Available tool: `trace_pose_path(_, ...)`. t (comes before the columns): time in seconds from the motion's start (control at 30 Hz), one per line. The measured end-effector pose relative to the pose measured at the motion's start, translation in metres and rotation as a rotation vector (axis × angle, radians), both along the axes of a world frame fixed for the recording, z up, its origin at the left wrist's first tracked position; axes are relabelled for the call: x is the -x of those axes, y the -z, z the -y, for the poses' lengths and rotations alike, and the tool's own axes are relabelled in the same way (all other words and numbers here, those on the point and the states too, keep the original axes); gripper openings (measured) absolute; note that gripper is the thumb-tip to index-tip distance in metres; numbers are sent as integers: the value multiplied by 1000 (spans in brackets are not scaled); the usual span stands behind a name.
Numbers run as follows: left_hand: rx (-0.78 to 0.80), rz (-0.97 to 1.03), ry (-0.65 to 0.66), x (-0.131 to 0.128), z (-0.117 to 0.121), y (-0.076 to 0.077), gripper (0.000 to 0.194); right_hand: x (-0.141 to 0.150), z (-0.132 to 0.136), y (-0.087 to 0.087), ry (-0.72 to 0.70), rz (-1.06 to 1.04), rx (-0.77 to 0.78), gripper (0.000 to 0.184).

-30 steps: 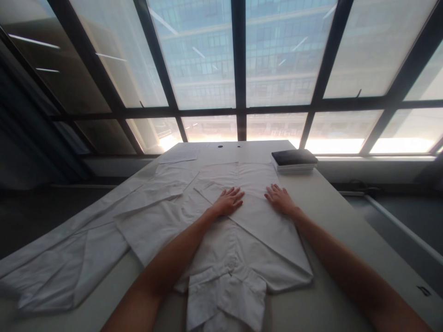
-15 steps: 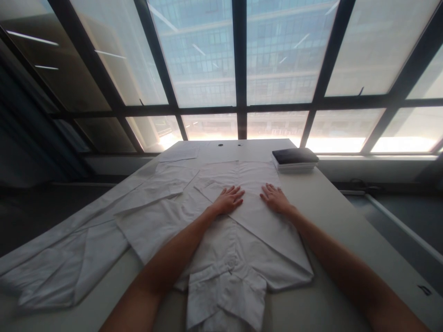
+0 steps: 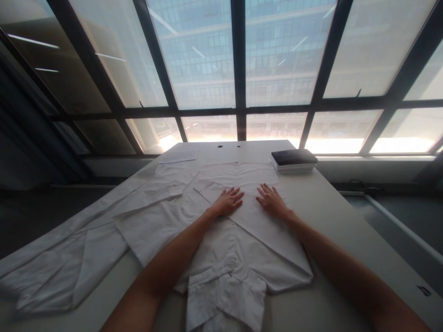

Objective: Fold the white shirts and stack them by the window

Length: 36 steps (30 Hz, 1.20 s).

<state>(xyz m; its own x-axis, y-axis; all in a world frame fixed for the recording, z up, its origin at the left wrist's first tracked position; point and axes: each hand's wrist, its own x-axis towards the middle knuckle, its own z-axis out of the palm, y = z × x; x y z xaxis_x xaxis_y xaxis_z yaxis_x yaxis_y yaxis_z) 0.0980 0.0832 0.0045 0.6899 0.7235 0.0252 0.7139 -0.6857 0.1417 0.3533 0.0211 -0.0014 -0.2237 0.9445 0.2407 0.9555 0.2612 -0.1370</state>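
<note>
A white collared shirt (image 3: 238, 240) lies spread on the white table, its collar (image 3: 226, 295) toward me and its hem at the far end. One side of it stretches out to the left in loose folds. My left hand (image 3: 227, 201) rests palm down on the shirt's middle, fingers spread. To its right, my right hand (image 3: 272, 199) also lies flat on the cloth with the fingers apart. A diagonal fold runs across the fabric on the right half, nearer to me than the hands. Neither hand grips anything.
At the table's (image 3: 332, 230) far right is a stack of books (image 3: 294, 160) with a black top. A sheet of paper (image 3: 180, 153) lies at the far left. Beyond the table stand large framed windows (image 3: 277, 60); a dark curtain (image 3: 31, 129) hangs at left.
My right hand has slid slightly to the left across the shirt, closer to my left hand. My left hand has stayed almost where it was.
</note>
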Motion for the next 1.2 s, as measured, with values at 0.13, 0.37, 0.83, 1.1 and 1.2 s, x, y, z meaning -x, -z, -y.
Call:
trace_pose_path(0.13, -19, -6, 5, 0, 2, -1, 56, 19, 9, 2, -167, -21, 86, 62)
trace_pose_path(0.37, -36, -46, -257, 0, -5, 2, 59, 20, 11, 3, -169, -43, 129, 63)
trace_pose_path(0.83, -32, -50, -704, 64, -42, -5, 65, 18, 11, 2, -164, -61, 152, 63)
trace_pose_path(1.1, -222, -12, -395, 33, -24, -5, 60, 18, 10, 4, -172, -61, 149, 62)
trace_pose_path(1.2, -74, -49, -163, 21, -18, -2, 62, 18, 10, 4, -176, -73, 150, 62)
